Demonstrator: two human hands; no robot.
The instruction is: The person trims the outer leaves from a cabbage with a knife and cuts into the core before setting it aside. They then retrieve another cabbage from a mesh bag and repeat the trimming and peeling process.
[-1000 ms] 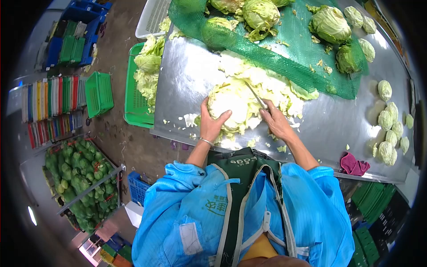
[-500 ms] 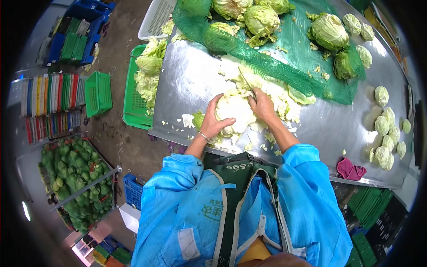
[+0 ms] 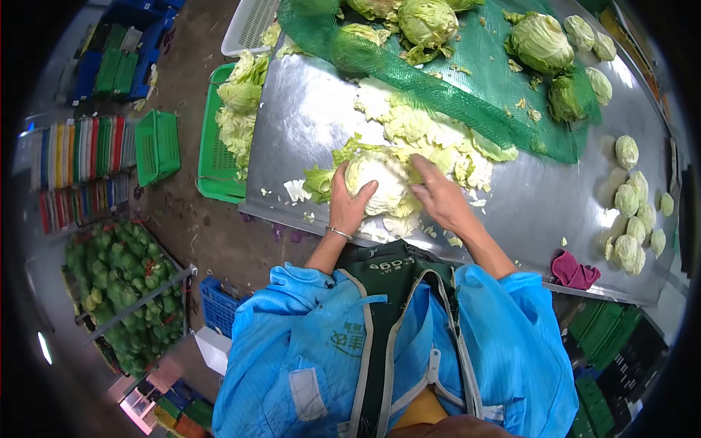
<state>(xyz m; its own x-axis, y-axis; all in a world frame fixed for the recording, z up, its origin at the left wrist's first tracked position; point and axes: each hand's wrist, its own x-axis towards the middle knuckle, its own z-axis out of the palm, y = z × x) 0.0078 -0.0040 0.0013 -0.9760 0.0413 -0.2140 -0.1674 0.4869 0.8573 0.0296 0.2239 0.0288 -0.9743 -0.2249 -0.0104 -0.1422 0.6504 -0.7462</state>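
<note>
My left hand (image 3: 346,204) clasps the cabbage (image 3: 380,181), likely steadying it, while my right hand (image 3: 442,198) blurs, its grip impossible to tell.

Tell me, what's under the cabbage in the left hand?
Around the cabbage, leaves and pale scraps show on the metal table. Whatever is directly beneath is covered by the cabbage and left hand.

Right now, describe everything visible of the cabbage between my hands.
The cabbage is a rounded head, white to pale yellow-green, with greener leaves beside it at left. It is toward the near edge of the metal table, among pale leaf scraps. Your left hand clasps its left side; your right hand is at its right, contact unclear.
</note>
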